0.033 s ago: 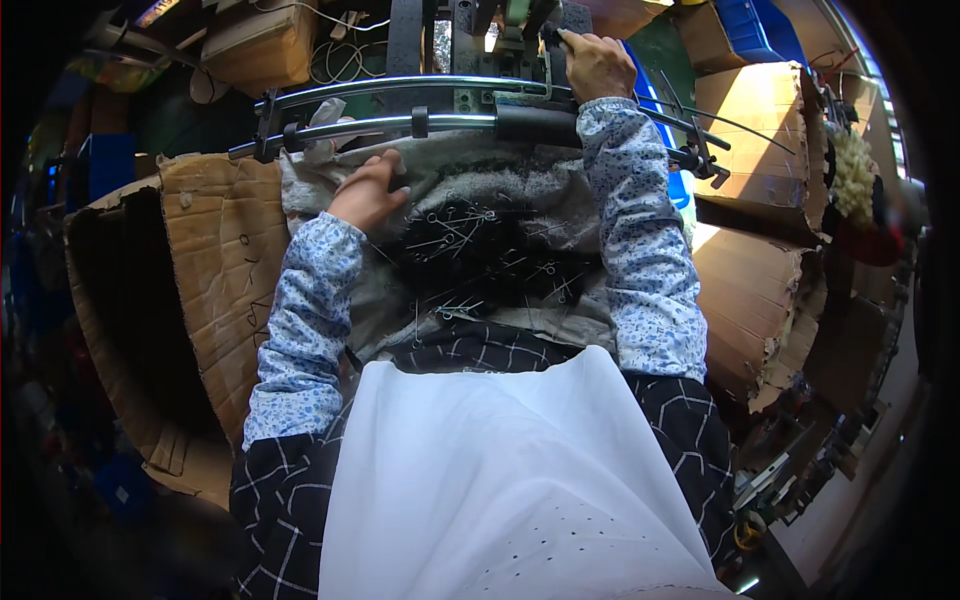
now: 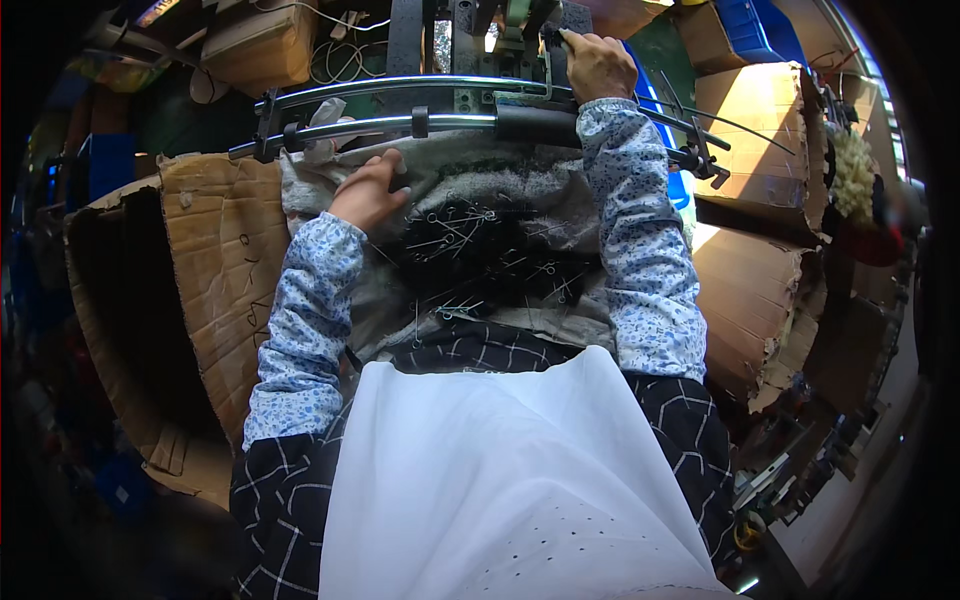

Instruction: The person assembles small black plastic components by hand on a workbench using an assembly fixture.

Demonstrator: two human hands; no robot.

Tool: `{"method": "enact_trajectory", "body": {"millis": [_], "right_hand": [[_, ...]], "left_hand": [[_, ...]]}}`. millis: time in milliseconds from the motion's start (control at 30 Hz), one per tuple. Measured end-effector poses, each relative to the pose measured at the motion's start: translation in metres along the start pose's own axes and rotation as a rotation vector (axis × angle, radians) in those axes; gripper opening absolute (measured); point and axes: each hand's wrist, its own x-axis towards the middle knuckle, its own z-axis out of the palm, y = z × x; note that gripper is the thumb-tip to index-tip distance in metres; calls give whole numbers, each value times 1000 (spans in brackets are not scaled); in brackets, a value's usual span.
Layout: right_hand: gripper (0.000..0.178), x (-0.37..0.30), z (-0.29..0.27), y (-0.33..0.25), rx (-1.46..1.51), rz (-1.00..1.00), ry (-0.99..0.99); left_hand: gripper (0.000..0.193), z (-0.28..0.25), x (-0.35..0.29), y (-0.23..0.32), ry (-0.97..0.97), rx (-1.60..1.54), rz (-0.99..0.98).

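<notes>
My right hand (image 2: 602,68) is closed at the top of the machine, its fingers wrapped round a black lever knob (image 2: 552,38). Over the left part of the cloth, my left hand (image 2: 370,190) is loosely curled, with thumb and forefinger apart and nothing visible between them. Several thin metal pins with looped ends (image 2: 455,225) lie scattered on a dark, worn patch of the grey cloth (image 2: 550,180) spread before me. Just beyond the cloth run two curved chrome rails (image 2: 365,126), with a black sleeve (image 2: 540,123) on the nearer one.
A tall open cardboard box (image 2: 225,270) stands close on my left. More cardboard boxes (image 2: 745,300) line the right side, with a blue bin (image 2: 755,30) behind them. Thin black rods (image 2: 730,122) stick out at the rails' right end. A white cable (image 2: 345,62) lies beyond the rails.
</notes>
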Motion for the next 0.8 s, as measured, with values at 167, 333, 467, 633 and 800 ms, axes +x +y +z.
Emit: {"method": "enact_trajectory", "body": {"millis": [167, 333, 467, 633, 800], "right_hand": [[16, 0, 3, 3, -128, -30, 103], [17, -1, 3, 1, -115, -5, 82], [18, 0, 1, 0, 25, 42, 51], [21, 3, 16, 11, 16, 20, -5], [31, 0, -1, 6, -64, 136, -71]], "left_hand": [[44, 5, 1, 9, 23, 7, -56], [41, -8, -11, 15, 104, -100, -10], [32, -33, -28, 19, 169, -235, 86], [25, -52, -41, 24, 277, -386, 154], [31, -69, -50, 26, 317, -397, 149]]}}
